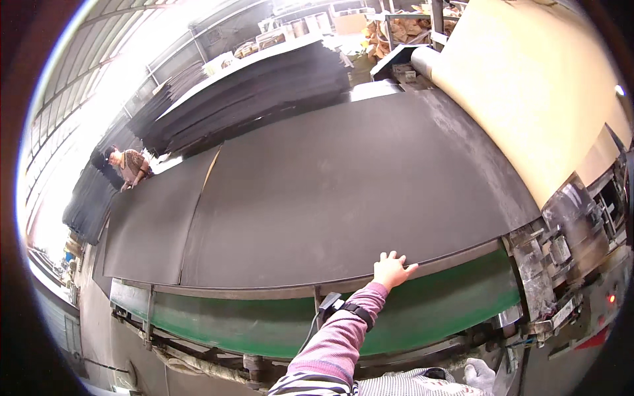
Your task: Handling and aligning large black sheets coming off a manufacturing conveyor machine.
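Note:
My left hand (pixel 391 270) lies palm down on the near edge of a large dark grey sheet (pixel 317 191), its fingers spread and thumb out to the right. A black strap with a small device is on that wrist, over a pinkish sleeve. The sheet lies flat across a long machine bed. To its left, past a seam, is a second dark sheet (pixel 152 221). At the lower edge, what looks like my right hand (pixel 479 375) in a grey glove is partly in view, near my clothing and away from the sheet; its fingers do not show clearly.
A green belt (pixel 436 310) runs below the sheet's near edge. A broad tan sheet (pixel 528 86) slopes up at the right, beside machine parts (pixel 568 231). Dark sheets are stacked (pixel 257 92) behind the bed. Another person (pixel 129 165) stands at the far left end.

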{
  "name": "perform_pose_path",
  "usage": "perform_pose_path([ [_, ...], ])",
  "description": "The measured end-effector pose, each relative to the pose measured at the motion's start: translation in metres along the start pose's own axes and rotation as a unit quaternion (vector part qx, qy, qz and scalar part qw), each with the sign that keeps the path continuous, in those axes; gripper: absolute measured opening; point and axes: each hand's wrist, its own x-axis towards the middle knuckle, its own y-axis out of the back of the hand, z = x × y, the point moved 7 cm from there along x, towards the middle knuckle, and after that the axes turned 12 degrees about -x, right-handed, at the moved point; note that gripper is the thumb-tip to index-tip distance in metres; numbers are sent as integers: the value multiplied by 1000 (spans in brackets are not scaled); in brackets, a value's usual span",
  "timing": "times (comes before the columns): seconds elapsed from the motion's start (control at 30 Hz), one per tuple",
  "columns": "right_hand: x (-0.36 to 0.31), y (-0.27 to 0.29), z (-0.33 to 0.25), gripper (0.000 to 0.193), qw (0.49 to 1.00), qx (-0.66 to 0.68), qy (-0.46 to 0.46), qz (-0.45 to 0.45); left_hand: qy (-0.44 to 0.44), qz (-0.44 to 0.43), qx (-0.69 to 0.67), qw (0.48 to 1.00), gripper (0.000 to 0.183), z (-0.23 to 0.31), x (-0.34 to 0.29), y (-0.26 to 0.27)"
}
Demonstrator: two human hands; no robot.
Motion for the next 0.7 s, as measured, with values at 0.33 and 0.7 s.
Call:
perform_pose_path([
  [0.33, -6, 14, 21, 21, 991, -128, -12, -19, -6, 249, 63, 967, 35, -148, -92, 91],
  [0.7, -33, 13, 41, 40, 980, -172, -55, -79, -111, 115, 159, 974, 39, -142, -44, 48],
])
